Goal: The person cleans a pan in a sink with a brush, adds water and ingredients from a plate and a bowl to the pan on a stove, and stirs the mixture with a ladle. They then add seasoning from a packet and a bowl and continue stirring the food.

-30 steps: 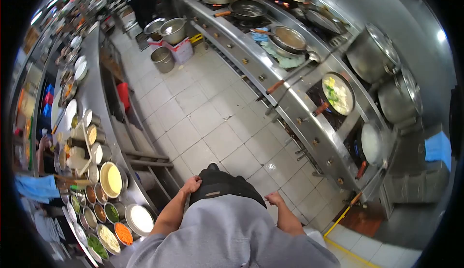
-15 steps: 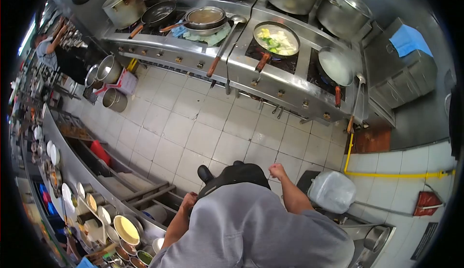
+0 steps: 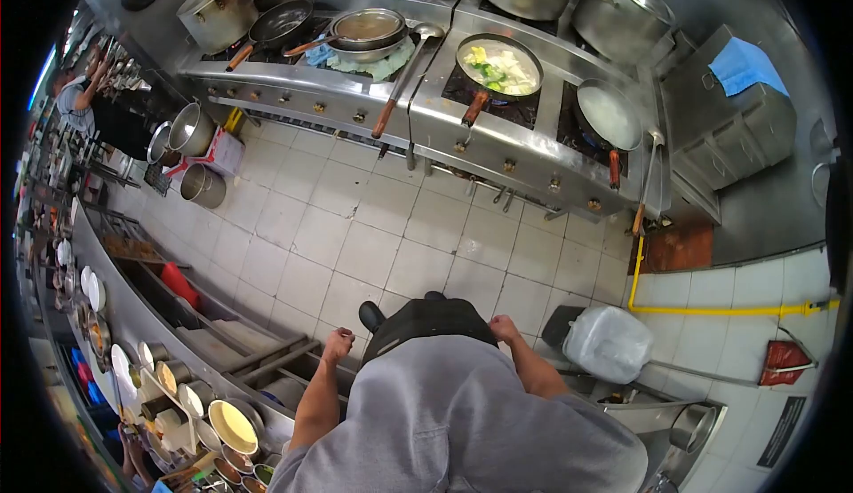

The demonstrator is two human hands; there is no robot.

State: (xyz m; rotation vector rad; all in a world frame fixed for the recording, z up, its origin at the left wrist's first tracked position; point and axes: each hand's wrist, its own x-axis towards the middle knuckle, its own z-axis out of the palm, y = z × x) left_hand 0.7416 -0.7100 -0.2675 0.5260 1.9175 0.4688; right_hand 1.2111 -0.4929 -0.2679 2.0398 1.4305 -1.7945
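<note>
My left hand hangs out to the left of my body, fingers curled in, with no object visible in it. At my right side my right hand is also curled closed, near my hip, and I see nothing held. Neither hand touches anything other than possibly my clothing. Across the floor from me, a pan of chopped white, yellow and green food sits on the stove. A pan of whitish liquid stands to its right. A long-handled ladle lies across the stove's front.
Left of me runs a counter crowded with bowls and containers, including a yellow-filled bowl. A lined bin stands to my right. Large pots are at the back. A person works at far left. A yellow pipe runs along the right wall.
My left hand has swung forward and up slightly. My right hand has drawn back a little toward my body. The view has shifted slightly; the pans stay in place.
</note>
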